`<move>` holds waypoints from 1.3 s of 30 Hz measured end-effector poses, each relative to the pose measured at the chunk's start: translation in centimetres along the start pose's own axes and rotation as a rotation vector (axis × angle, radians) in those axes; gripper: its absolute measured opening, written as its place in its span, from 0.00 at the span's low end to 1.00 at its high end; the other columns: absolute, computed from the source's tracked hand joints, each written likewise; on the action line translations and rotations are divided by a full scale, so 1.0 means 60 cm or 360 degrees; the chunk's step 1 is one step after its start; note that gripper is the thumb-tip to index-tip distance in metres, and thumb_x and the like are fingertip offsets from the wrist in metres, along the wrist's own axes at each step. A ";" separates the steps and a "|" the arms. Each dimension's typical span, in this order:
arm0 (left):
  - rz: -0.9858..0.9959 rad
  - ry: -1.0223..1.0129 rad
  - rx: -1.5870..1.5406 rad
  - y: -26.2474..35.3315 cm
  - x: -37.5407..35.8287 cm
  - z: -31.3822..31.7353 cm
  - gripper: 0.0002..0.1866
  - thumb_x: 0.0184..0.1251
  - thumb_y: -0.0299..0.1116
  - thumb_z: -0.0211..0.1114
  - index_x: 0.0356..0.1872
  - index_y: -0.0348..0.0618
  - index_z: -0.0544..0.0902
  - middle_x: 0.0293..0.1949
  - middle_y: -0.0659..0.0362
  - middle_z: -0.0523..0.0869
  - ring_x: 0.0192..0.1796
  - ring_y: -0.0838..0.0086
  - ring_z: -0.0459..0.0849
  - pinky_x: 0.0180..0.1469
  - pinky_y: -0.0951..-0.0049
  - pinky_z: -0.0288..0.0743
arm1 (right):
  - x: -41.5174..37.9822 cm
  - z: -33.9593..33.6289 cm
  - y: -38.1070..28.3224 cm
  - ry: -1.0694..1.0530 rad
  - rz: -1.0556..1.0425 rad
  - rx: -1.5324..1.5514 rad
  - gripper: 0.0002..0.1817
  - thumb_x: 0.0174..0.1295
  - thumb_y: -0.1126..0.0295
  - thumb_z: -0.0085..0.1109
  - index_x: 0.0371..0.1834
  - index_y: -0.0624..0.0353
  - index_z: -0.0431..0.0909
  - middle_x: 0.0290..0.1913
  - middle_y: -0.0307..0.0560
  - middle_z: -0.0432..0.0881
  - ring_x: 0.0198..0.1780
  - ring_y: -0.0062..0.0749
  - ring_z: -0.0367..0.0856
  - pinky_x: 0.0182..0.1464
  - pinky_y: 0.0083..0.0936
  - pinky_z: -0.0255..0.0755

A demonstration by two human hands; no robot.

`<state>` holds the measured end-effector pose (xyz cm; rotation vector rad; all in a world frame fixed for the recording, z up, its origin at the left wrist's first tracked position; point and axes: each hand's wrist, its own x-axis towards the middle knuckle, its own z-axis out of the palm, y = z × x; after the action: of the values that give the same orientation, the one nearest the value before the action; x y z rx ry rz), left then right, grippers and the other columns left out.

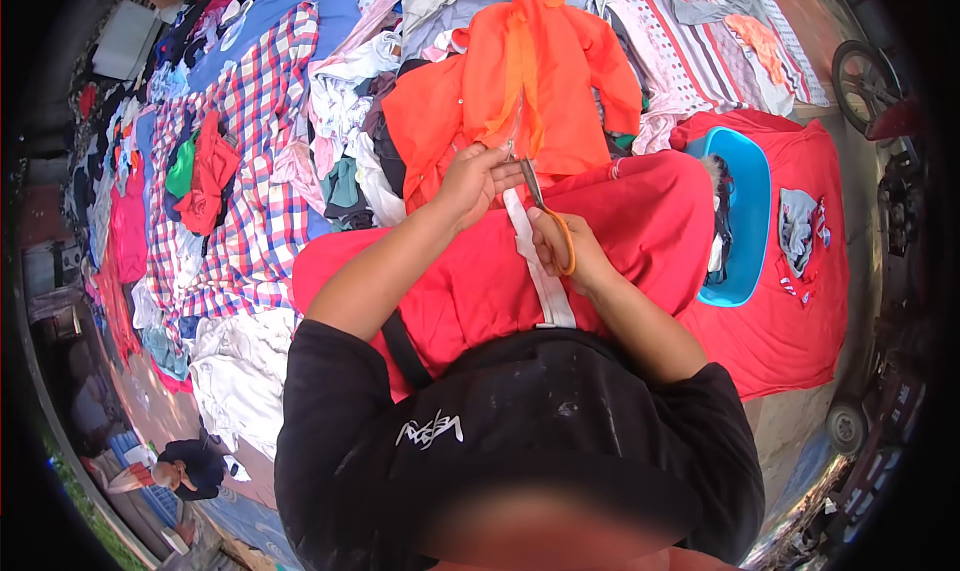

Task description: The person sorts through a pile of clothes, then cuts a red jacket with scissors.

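Observation:
My right hand (pixel 568 249) is closed round the orange handles of a pair of scissors (pixel 531 183). The blades point away from me, with their tips at the lower edge of an orange jacket (pixel 555 66). My left hand (pixel 478 179) pinches the end of the jacket's front strip, close beside the blades. A small pale piece shows at its fingertips, too small to name. The jacket lies spread out in front of my knees. Over my lap is red cloth (pixel 450 271), with a white strap (pixel 540 271) running down its middle.
A blue tub (pixel 757 221) with dark and light items stands at the right on a red sheet (pixel 800 341). Scraps of grey cloth (pixel 797 229) lie beside it. Piled clothes and a checked cloth (pixel 255 161) spread at left. Another person (pixel 190 469) is at lower left.

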<state>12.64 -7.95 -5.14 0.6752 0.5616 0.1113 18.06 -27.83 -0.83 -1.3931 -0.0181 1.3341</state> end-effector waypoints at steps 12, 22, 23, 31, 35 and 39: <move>-0.0012 -0.0030 0.0123 -0.003 0.001 0.001 0.09 0.77 0.31 0.58 0.42 0.33 0.77 0.45 0.45 0.86 0.52 0.55 0.88 0.58 0.57 0.83 | 0.008 -0.005 -0.003 0.0000 0.0025 -0.0014 0.26 0.66 0.45 0.65 0.23 0.55 0.75 0.16 0.36 0.71 0.13 0.19 0.67 0.16 0.18 0.62; 0.0243 0.0121 0.0826 -0.030 0.005 -0.003 0.13 0.77 0.35 0.58 0.42 0.31 0.76 0.43 0.46 0.87 0.47 0.65 0.89 0.46 0.70 0.85 | 0.011 0.000 0.003 0.0040 0.0058 -0.0026 0.26 0.66 0.43 0.64 0.26 0.56 0.75 0.18 0.36 0.71 0.16 0.19 0.68 0.18 0.18 0.64; 0.0264 0.0130 0.0880 -0.034 0.006 -0.007 0.13 0.77 0.36 0.59 0.41 0.31 0.76 0.43 0.47 0.87 0.46 0.66 0.89 0.45 0.71 0.85 | 0.011 0.001 0.004 0.0053 0.0072 -0.0030 0.26 0.66 0.43 0.64 0.26 0.56 0.75 0.18 0.36 0.72 0.16 0.19 0.68 0.19 0.18 0.64; 0.0351 0.0209 0.1195 -0.046 0.008 -0.016 0.12 0.77 0.34 0.61 0.36 0.35 0.75 0.39 0.49 0.87 0.38 0.70 0.88 0.45 0.71 0.83 | -0.001 0.010 0.000 0.0042 0.0089 -0.0044 0.27 0.66 0.42 0.63 0.28 0.57 0.75 0.21 0.36 0.72 0.19 0.20 0.70 0.20 0.19 0.67; 0.0443 0.0215 0.1283 -0.053 0.011 -0.022 0.12 0.77 0.33 0.61 0.35 0.35 0.75 0.37 0.50 0.87 0.39 0.71 0.88 0.44 0.71 0.83 | -0.004 0.011 0.001 0.0068 0.0091 -0.0060 0.26 0.66 0.42 0.63 0.28 0.57 0.76 0.21 0.36 0.72 0.19 0.20 0.71 0.21 0.19 0.67; 0.0483 0.0227 0.1236 -0.056 0.015 -0.027 0.12 0.76 0.33 0.61 0.36 0.34 0.76 0.37 0.50 0.87 0.39 0.71 0.88 0.44 0.71 0.83 | -0.006 0.014 0.001 0.0063 0.0059 -0.0065 0.26 0.67 0.43 0.62 0.28 0.57 0.76 0.21 0.36 0.72 0.19 0.20 0.70 0.21 0.19 0.67</move>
<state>12.27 -9.43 -8.68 1.5182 0.6358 0.2308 17.30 -27.53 -0.40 -1.4605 0.0071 1.3429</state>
